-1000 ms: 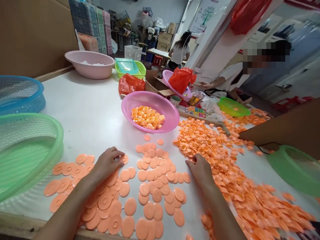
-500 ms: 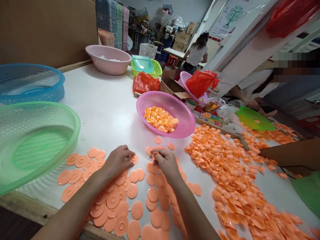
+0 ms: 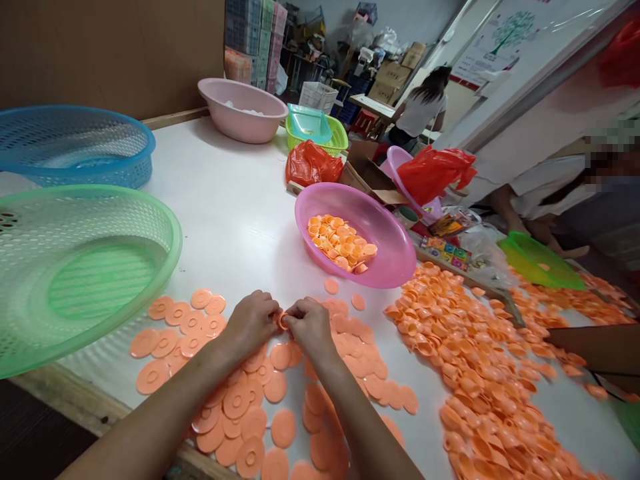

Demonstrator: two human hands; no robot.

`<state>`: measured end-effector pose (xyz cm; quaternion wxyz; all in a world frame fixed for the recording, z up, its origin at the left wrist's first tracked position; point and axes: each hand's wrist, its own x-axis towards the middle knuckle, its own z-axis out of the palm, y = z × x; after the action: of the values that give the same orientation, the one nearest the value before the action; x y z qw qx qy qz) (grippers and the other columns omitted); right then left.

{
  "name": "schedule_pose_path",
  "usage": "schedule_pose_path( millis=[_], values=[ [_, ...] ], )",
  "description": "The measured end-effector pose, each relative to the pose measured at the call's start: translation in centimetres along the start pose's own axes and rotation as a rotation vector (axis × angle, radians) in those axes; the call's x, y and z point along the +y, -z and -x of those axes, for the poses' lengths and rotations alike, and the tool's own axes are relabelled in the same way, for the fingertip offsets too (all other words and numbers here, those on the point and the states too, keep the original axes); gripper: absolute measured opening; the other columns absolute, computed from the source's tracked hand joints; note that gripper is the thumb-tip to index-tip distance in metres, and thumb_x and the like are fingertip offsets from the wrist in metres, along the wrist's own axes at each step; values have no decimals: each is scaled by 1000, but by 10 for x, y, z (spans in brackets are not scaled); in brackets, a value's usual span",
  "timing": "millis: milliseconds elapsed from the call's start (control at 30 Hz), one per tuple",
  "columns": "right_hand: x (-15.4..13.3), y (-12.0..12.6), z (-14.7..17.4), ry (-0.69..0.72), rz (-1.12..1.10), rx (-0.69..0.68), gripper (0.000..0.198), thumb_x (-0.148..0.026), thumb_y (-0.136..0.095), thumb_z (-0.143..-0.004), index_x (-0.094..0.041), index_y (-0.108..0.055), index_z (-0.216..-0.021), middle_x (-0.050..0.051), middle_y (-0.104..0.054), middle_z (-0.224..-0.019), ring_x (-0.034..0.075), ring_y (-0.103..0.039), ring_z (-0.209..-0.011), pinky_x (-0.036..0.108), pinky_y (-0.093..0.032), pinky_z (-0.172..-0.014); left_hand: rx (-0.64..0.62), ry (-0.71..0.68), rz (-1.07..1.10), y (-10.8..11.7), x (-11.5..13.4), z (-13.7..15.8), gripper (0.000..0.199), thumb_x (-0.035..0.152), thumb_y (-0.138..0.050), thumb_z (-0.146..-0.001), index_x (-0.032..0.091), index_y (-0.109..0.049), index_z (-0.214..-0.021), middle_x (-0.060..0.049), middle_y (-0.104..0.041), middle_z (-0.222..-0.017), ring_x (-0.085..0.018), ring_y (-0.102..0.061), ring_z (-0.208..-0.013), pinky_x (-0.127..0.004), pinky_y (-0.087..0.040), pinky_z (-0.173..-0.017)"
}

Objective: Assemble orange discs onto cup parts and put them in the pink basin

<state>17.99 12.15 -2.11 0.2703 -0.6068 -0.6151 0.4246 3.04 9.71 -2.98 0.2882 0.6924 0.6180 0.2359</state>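
My left hand [image 3: 253,319] and my right hand [image 3: 310,327] meet above the table with fingertips pinched. Between them shows a small rounded orange plastic piece [image 3: 283,321], its rim toward me. The left fingers hold an orange disc at the same spot, mostly covered by the hands. Beneath and left of my forearms lie flat orange discs with a raised ring [image 3: 236,400]. Smoother-looking orange discs [image 3: 357,347] spread to the right of my right hand. Beyond the hands, a pink basin [image 3: 395,247] holds a small pile of orange pieces [image 3: 340,243].
A large heap of orange cup-shaped pieces [image 3: 470,360] covers the right side. Green [image 3: 173,257] and blue [image 3: 145,157] baskets stand left. A pale pink basin [image 3: 245,120] and red bag [image 3: 313,163] are farther back. Another person's hand [image 3: 570,250] is beside a green tray [image 3: 543,267].
My right hand has moved left with the small orange piece and met my left hand, which holds the disc. The whole view has shifted slightly, with things appearing farther right.
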Motion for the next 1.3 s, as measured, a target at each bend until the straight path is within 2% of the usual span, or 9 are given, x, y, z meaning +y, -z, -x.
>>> schedule_pose_path(
  millis=[167, 267, 400, 667, 967, 1067, 1133, 1233, 1300],
  values=[
    [-8, -2, -1, -87, -135, -64, 6, -18, -59, -57, -20, -57, -51, -3, -57, -61, 11, -52, -41, 25, -43, -40, -46, 3, 82, 7, -1, -1, 7, 21, -65, -73, 20, -72, -75, -2, -64, -74, -19, -56, -79, -29, -39, -67],
    [-12, 2, -2, -136, -176, -114, 6, -20, -62, -56, -20, -58, -52, -3, -56, -52, 13, -55, -41, 26, -45, -40, -106, 105, 309, 14, -1, -3, 22, 24, -63, -69, 21, -75, -87, -2, -70, -77, -18, -61, -75, -28, -43, -65],
    [-13, 4, -5, -170, -179, -116, 8, -20, -63, -55, -19, -56, -51, -3, -58, -47, 15, -56, -39, 25, -46, -39, -107, 248, 412, 17, 5, -7, 21, 24, -58, -66, 20, -75, -77, -2, -73, -73, -18, -64, -69, -27, -44, -61],
    [-14, 3, -8, -182, -211, -150, 9, -17, -59, -54, -20, -52, -49, -5, -55, -54, 13, -56, -39, 23, -43, -36, -105, 353, 295, 14, 14, -10, 13, 22, -54, -65, 19, -66, -60, 0, -66, -61, -16, -58, -60, -26, -40, -57],
    [-5, -6, -4, -272, -352, -100, 10, -18, -63, -55, -20, -54, -51, -4, -55, -46, 15, -56, -40, 26, -47, -39, -13, 261, 244, 8, 12, -4, 16, 27, -54, -71, 18, -66, -63, -2, -67, -65, -17, -60, -65, -27, -43, -61],
    [-9, -4, 4, -163, -388, -38, 9, -19, -63, -60, -20, -55, -56, -3, -57, -51, 16, -58, -44, 28, -50, -44, 95, 210, 372, 8, 10, 0, 29, 37, -63, -73, 16, -73, -90, -5, -72, -81, -19, -64, -76, -31, -50, -71],
    [-9, -2, 16, 9, -396, 86, 3, -19, -60, -66, -20, -58, -66, -1, -60, -64, 16, -61, -53, 29, -54, -50, 71, 180, 590, 9, 12, 3, 44, 44, -70, -71, 15, -71, -105, -6, -73, -89, -21, -67, -82, -33, -54, -76],
    [-7, 5, 37, 270, -296, 292, 19, -14, -55, -72, -20, -62, -88, 4, -63, -89, 17, -64, -72, 30, -56, -62, -38, 74, 775, 12, 23, 10, 38, 44, -73, -73, 18, -74, -100, -6, -76, -92, -22, -68, -87, -35, -55, -83],
    [-8, 12, 48, 353, -209, 338, 29, -12, -54, -75, -22, -62, -101, 6, -64, -99, 18, -64, -80, 31, -56, -67, 5, -4, 725, 15, 33, 16, 30, 41, -73, -75, 21, -76, -97, -5, -76, -94, -22, -67, -90, -34, -53, -86]
  ],
)
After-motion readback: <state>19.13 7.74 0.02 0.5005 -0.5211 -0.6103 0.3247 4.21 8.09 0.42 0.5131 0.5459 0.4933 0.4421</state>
